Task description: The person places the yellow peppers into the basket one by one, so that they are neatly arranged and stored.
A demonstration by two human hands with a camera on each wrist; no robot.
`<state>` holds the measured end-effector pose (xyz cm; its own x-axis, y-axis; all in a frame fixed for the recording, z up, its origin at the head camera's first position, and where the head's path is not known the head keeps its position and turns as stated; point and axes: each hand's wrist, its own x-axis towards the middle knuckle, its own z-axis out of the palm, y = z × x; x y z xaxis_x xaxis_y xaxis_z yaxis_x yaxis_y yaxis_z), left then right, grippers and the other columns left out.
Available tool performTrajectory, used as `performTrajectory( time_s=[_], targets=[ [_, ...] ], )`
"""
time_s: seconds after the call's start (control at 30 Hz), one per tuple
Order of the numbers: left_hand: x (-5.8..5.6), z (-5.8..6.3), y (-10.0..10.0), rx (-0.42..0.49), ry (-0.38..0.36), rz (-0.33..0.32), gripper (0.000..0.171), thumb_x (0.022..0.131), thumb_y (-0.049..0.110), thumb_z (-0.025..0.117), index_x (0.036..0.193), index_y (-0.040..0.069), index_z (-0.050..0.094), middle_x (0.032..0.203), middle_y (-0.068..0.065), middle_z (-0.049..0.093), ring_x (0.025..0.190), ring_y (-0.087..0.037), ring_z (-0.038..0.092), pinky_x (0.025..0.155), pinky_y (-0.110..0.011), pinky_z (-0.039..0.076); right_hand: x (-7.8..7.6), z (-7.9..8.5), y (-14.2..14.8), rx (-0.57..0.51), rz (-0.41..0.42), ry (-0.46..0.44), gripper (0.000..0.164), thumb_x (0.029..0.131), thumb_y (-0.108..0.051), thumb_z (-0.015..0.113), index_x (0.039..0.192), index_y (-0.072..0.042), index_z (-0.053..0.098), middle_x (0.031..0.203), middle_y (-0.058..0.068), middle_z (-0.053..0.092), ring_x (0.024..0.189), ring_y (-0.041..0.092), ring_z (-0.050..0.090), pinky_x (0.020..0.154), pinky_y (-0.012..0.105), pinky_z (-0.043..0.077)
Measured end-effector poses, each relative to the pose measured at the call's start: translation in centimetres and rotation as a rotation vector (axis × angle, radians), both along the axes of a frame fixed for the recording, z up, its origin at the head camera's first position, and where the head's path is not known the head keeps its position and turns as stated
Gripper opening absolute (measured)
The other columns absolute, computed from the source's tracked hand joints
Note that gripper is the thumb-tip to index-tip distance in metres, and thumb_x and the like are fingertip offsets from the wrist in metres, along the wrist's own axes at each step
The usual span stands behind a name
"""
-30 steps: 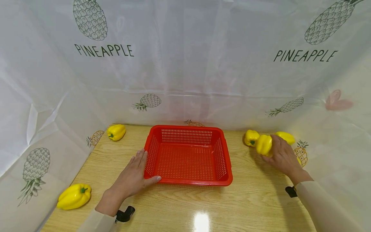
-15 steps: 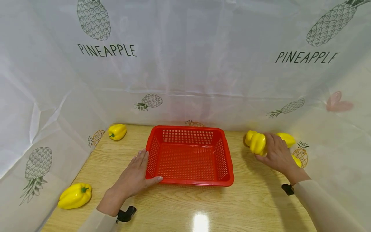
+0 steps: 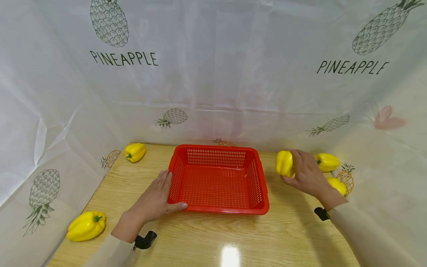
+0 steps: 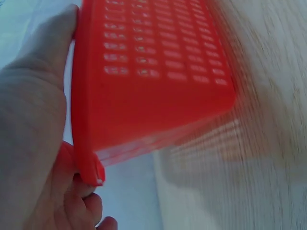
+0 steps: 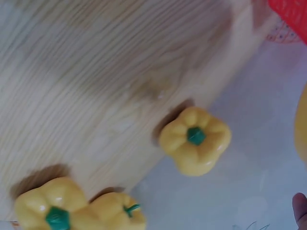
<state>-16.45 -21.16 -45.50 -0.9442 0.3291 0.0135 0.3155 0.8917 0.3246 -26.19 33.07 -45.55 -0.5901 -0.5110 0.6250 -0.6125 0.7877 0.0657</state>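
Note:
A red plastic basket (image 3: 217, 209) with slotted walls stands on the wooden table. My left hand (image 3: 150, 202) rests at its near left corner, fingers straight along the left rim and thumb over the front rim; the left wrist view shows the basket wall (image 4: 144, 110) beside the palm. To the right of the basket, my right hand (image 3: 307, 174) grips a yellow bell pepper (image 3: 284, 163) above the table. Two more yellow peppers lie right of that hand, one at the back (image 3: 328, 162) and a nearer pepper (image 3: 337, 186). Another pepper (image 5: 195, 155) shows in the right wrist view, hidden in the head view.
At the left lie two yellow peppers, a back one (image 3: 135, 152) and a front one (image 3: 85, 227). A white sheet (image 3: 213, 85) printed with pineapples rises behind the table (image 3: 200, 237) and at both sides.
My right hand has moved left with the pepper, now covering the pepper behind it and uncovering those at the right. My left hand stays at the basket's corner.

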Motion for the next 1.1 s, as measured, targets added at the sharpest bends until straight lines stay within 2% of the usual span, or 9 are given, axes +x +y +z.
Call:
performTrajectory(
  time_s=[0.37, 0.43, 0.57, 0.7, 0.9, 1.1],
  targets=[
    [-0.5, -0.6, -0.2, -0.007, -0.024, -0.02, 0.133, 0.084, 0.088, 0.058, 0.163, -0.011, 0.018, 0.173, -0.03, 0.012, 0.162, -0.047, 0.013, 0.129, -0.061, 0.021, -0.4, 1.0, -3.1, 0.029, 0.05, -0.022, 0.09, 0.091, -0.063, 0.054, 0.141, 0.011, 0.045, 0.126, 0.032, 0.054, 0.111, 0.051, 0.053, 0.094, 0.064, 0.048],
    [-0.5, -0.6, -0.2, -0.008, -0.026, -0.021, 0.133, 0.085, 0.088, 0.057, 0.163, -0.011, 0.018, 0.173, -0.03, 0.012, 0.162, -0.046, 0.012, 0.13, -0.061, 0.02, -0.5, 1.3, -3.6, 0.035, 0.063, -0.034, 0.09, 0.09, -0.061, 0.059, 0.142, 0.011, 0.044, 0.127, 0.032, 0.053, 0.112, 0.051, 0.053, 0.095, 0.064, 0.048],
    [-0.5, -0.4, -0.2, -0.029, -0.025, -0.021, 0.132, 0.085, 0.089, 0.056, 0.164, -0.01, 0.019, 0.174, -0.029, 0.013, 0.162, -0.046, 0.013, 0.13, -0.061, 0.019, -0.5, 2.0, -5.0, 0.046, 0.082, -0.061, 0.091, 0.081, -0.047, 0.075, 0.143, 0.011, 0.042, 0.128, 0.032, 0.052, 0.114, 0.051, 0.052, 0.097, 0.064, 0.046],
    [-0.6, -0.3, -0.2, -0.067, -0.009, -0.023, 0.131, 0.085, 0.09, 0.053, 0.163, -0.01, 0.02, 0.173, -0.029, 0.015, 0.162, -0.045, 0.015, 0.13, -0.06, 0.018, -0.5, 2.6, -6.6, 0.064, 0.068, -0.105, 0.095, 0.075, -0.042, 0.082, 0.145, 0.007, 0.04, 0.13, 0.029, 0.051, 0.117, 0.048, 0.051, 0.1, 0.062, 0.045],
    [-0.6, 0.0, -0.1, -0.105, 0.004, -0.032, 0.131, 0.085, 0.091, 0.051, 0.163, -0.011, 0.022, 0.172, -0.03, 0.018, 0.161, -0.046, 0.018, 0.13, -0.06, 0.018, -0.7, 3.4, -8.9, 0.108, 0.042, -0.164, 0.096, 0.076, -0.043, 0.085, 0.145, 0.004, 0.039, 0.13, 0.027, 0.052, 0.121, 0.046, 0.051, 0.107, 0.061, 0.043],
    [-0.6, 0.2, -0.1, -0.102, 0.001, -0.031, 0.13, 0.086, 0.089, 0.053, 0.163, -0.011, 0.022, 0.172, -0.03, 0.019, 0.161, -0.046, 0.018, 0.13, -0.06, 0.02, -1.0, 3.7, -11.0, 0.16, 0.034, -0.16, 0.098, 0.074, -0.045, 0.089, 0.145, 0.003, 0.041, 0.129, 0.026, 0.054, 0.117, 0.045, 0.054, 0.103, 0.059, 0.048]
  ],
)
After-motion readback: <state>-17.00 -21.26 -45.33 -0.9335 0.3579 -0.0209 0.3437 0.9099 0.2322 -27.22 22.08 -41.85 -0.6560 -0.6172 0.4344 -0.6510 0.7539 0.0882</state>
